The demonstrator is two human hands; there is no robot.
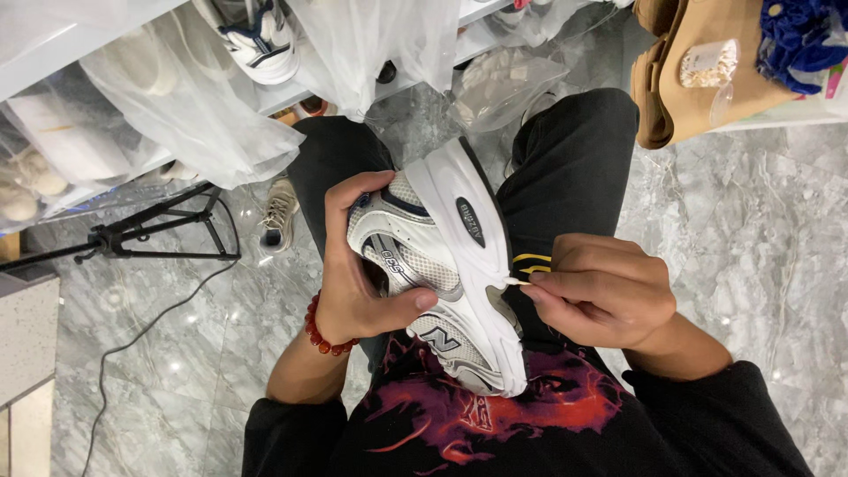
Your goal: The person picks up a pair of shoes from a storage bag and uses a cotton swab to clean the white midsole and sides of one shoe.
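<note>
Under you lies a polished grey marble floor with white veins, glossy and hard. At 11 o'clock a white shelf carries shoes wrapped in thin, crumpled clear plastic bags, and one white and navy shoe stands uncovered on it. At 9 o'clock a black tripod lies low over the floor, with a thin cable curling away from it. At 1 o'clock there is a brown paper bag with a small clear pouch on it, and beside it a piece of blue ruffled fabric.

You sit in black trousers, and the sneaker rests on its side over your lap, in the middle of the view. It has white mesh panels, silver and navy trims, and a thick smooth white sole that faces toward 3 o'clock.

Your left hand wraps around the upper, with the thumb pressed on the mesh side; a bracelet of round red beads sits on that wrist. Your right hand is closed, and its fingertips pinch a thin white stick whose tip touches the edge of the sole.
</note>
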